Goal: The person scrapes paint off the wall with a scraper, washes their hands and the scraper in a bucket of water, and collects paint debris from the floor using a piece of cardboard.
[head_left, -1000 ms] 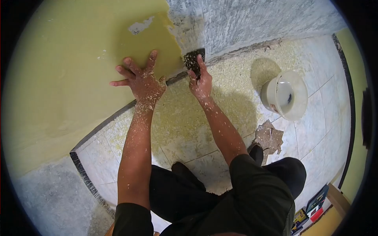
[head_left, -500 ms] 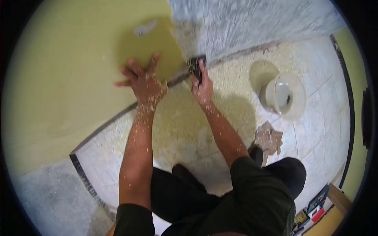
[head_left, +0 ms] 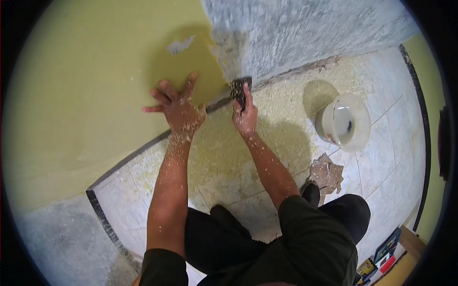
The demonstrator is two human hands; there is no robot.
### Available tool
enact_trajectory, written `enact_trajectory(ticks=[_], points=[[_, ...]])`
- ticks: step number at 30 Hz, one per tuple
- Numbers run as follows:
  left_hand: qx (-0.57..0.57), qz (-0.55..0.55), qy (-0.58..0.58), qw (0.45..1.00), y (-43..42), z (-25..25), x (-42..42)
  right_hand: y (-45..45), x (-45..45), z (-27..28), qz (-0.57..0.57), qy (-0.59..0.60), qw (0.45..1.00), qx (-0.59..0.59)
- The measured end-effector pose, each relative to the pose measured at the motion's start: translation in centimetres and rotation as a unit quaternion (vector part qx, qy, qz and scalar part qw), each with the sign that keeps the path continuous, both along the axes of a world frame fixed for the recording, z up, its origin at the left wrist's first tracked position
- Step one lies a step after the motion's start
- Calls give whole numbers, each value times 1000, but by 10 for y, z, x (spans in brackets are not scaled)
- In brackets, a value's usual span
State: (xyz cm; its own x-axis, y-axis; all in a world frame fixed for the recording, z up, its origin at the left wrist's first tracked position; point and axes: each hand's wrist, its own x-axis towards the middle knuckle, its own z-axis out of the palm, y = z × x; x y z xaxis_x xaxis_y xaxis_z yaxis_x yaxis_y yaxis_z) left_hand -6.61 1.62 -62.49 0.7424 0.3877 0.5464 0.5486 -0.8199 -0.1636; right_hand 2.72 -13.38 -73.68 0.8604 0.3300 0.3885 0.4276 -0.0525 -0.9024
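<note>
A dark, flat scraper (head_left: 240,87) covered with pale flakes is gripped in my right hand (head_left: 245,117), its blade at the foot of the wall where yellow paint meets the scraped grey area (head_left: 296,28). With fingers spread, my left hand (head_left: 182,110) lies against the yellow wall (head_left: 95,86), low down near the dark skirting edge (head_left: 138,152). Flakes cling to both hands and forearms. Above my left hand the paint has a bare whitish patch (head_left: 181,45).
A whitish bucket (head_left: 360,124) with some liquid stands on the tiled floor (head_left: 381,162) at the right. Brown torn cardboard (head_left: 327,174) lies near my foot. Paint flakes (head_left: 224,148) cover the floor along the wall. Boxes (head_left: 367,268) sit at the lower right.
The scraper in my right hand has moved down in view along the paint edge to the wall's foot. My left hand also appears slightly lower and further right, as the view shifts a little.
</note>
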Motion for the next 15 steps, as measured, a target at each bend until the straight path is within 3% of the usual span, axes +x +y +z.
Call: enact_trajectory(ticks=[2, 6, 10, 11, 13, 15], points=[[-15, 6, 23, 1000, -6, -1, -9, 2, -2, 11, 1, 64, 996, -61], [-32, 21, 20, 999, -7, 11, 2, -1, 4, -3, -19, -24, 999, -9], [-51, 11, 36, 998, -6, 4, -7, 0, -3, 10, 0, 106, 992, -74], [-35, 9, 23, 999, -5, 2, -5, 0, -3, -15, -6, 50, 998, -37], [-14, 4, -4, 1000, 2, 8, 6, -2, 4, -14, -21, -4, 1000, -16], [-24, 6, 11, 1000, 0, 2, 0, -4, 5, -18, -12, 13, 1000, -16]])
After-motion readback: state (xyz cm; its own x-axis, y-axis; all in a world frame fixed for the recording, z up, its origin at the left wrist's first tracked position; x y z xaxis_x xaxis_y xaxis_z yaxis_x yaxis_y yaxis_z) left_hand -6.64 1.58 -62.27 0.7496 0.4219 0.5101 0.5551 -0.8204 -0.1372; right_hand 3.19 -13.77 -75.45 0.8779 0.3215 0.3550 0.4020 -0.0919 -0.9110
